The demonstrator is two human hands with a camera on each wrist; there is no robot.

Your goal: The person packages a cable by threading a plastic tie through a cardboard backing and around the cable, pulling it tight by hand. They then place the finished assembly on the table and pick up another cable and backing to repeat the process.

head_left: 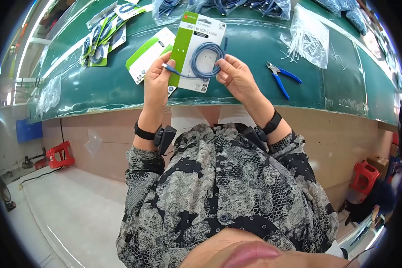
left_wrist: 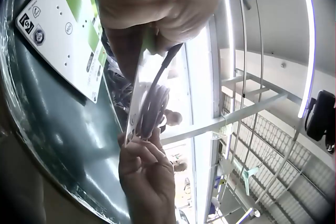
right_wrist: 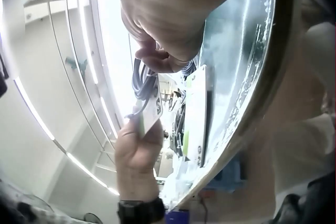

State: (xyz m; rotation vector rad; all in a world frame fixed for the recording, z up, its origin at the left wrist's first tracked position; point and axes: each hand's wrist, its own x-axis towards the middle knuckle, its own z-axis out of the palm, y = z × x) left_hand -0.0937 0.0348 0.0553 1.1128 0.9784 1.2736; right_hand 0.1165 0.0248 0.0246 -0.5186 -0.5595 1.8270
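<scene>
A white and green card (head_left: 190, 31) printed for a USB-C cable is held up between both hands in the head view. On its front lies a coiled blue cable (head_left: 197, 62). The left hand (head_left: 157, 80) pinches the card's green left edge, its thumb beside the cable's connector (head_left: 167, 67). The right hand (head_left: 239, 78) grips the coil and the card's right edge, thumb in front. In the left wrist view the coil (left_wrist: 153, 108) stands out from the card; in the right wrist view it hangs below the right hand (right_wrist: 163, 19).
More cards (head_left: 149, 51) lie behind the left hand, with packed cables (head_left: 105, 33) at the back left. Blue-handled cutters (head_left: 281, 78) lie right of the right hand. Beyond them is a bag of white ties (head_left: 306, 38); bagged cables (head_left: 254, 5) line the back of the green table (head_left: 250, 38).
</scene>
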